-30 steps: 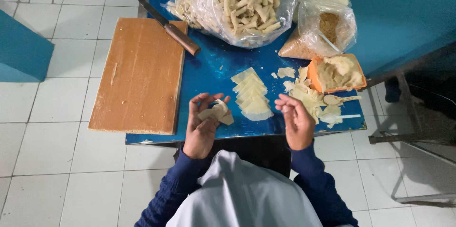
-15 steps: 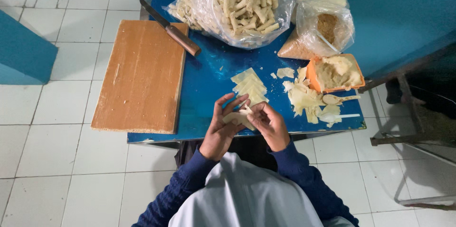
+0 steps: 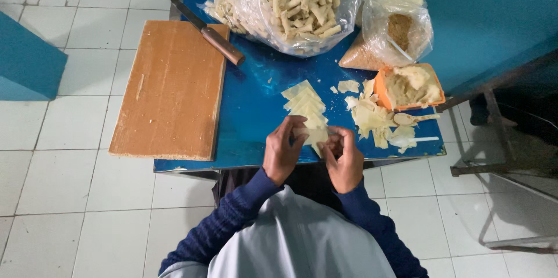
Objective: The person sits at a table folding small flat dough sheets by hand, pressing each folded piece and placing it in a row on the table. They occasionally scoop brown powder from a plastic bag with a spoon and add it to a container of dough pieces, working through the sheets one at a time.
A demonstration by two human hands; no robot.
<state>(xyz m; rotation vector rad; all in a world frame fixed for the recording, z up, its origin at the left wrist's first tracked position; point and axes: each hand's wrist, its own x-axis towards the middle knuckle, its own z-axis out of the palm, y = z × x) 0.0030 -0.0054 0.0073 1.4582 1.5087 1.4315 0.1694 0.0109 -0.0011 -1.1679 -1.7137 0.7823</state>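
Both hands, the left hand (image 3: 283, 154) and right hand (image 3: 344, 159), pinch a pale wrapper sheet (image 3: 313, 135) between their fingertips, just above the near edge of the blue table (image 3: 256, 103), beside a stack of wrappers (image 3: 303, 103)

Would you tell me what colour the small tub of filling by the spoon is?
The tub is orange, holding pale filling; the head view shows it.
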